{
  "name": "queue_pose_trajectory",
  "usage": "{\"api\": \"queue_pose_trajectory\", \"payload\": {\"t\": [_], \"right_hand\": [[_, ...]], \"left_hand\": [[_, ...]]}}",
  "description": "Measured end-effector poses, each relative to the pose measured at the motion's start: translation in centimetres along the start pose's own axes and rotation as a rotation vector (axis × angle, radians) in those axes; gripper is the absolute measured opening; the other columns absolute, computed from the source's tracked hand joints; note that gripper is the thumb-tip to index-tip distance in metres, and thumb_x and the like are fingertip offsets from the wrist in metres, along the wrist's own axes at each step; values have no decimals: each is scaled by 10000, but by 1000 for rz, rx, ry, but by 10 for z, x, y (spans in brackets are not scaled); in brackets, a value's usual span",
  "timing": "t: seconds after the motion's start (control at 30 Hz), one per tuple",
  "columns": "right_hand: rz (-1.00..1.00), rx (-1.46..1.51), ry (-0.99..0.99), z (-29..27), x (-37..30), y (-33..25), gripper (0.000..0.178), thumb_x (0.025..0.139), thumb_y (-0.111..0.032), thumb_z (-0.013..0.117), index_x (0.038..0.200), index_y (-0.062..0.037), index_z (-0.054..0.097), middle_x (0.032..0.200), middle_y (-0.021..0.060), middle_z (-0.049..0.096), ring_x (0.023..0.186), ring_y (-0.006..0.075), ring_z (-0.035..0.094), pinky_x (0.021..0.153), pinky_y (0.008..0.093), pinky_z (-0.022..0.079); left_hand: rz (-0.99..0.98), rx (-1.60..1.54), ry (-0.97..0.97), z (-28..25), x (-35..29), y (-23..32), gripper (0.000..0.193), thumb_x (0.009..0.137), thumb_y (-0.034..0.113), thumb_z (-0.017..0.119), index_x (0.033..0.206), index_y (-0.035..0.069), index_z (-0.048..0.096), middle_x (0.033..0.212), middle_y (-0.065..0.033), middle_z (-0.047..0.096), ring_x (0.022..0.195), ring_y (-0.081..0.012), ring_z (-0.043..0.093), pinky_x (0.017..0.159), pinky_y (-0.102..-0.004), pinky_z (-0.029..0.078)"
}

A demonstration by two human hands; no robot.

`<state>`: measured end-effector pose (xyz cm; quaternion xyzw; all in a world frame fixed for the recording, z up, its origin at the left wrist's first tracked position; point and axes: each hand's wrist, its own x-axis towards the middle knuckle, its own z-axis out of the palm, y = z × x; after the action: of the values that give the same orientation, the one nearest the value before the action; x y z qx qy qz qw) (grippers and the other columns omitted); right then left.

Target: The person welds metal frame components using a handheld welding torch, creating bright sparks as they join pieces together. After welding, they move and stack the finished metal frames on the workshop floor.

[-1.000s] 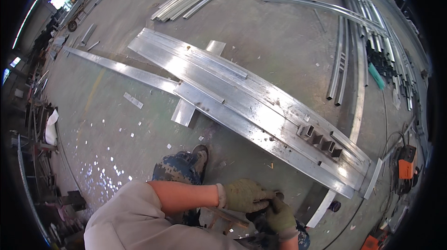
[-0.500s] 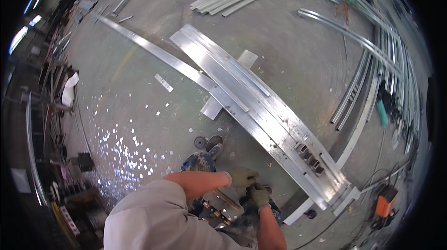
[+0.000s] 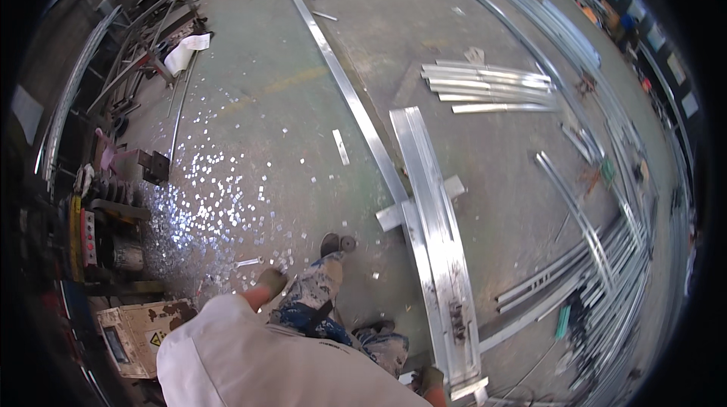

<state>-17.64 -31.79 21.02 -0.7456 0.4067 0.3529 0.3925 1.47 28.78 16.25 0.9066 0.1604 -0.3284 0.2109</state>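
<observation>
My left hand, in a dull green work glove, is held out beside my left leg. Its fingers are too unclear to tell whether they are closed. Just beyond it, a wrench lies on the floor among small bright metal squares. My right hand, gloved too, is low beside my right leg, close to the lower end of the long silvery metal profiles. My sleeve and body partly hide it, and its fingers cannot be made out. A small pale patch shows beside this hand.
Many metal offcuts litter the floor at left. A scuffed cream metal box stands at lower left, near a press-like machine. Shorter profiles lie beyond, and long bars pile up at right. A round disc sits beside my shoe.
My hands, together before my lap earlier, have come apart: the left moved out to the left, the right stayed low at right. The view has turned, bringing the wrench and cream box into sight.
</observation>
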Motion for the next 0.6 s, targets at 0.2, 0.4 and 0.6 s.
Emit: {"api": "queue_pose_trajectory", "payload": {"t": [0.2,0.4,0.6], "right_hand": [[-73,-534,-72,-16,-6,-94,280,915,-301,723,995,-40,783,980,161,791,820,266,767,721,422,605],[-493,-1181,-42,-4,13,-284,231,871,-281,744,901,-66,823,966,161,800,819,269,773,757,432,599],[-142,410,-89,24,-20,-460,285,1019,-254,669,1144,-5,726,910,106,761,738,197,717,646,346,581]], "left_hand": [[-474,-505,-135,36,-30,-115,253,968,227,627,939,23,772,839,-133,761,686,-260,711,585,-409,528],[-353,-929,28,-115,23,-11,297,987,252,615,987,-16,745,838,-104,734,690,-194,674,615,-349,522],[-213,-1292,143,-250,73,61,298,963,251,679,1117,4,743,916,-56,743,749,-130,658,648,-290,510]]}}
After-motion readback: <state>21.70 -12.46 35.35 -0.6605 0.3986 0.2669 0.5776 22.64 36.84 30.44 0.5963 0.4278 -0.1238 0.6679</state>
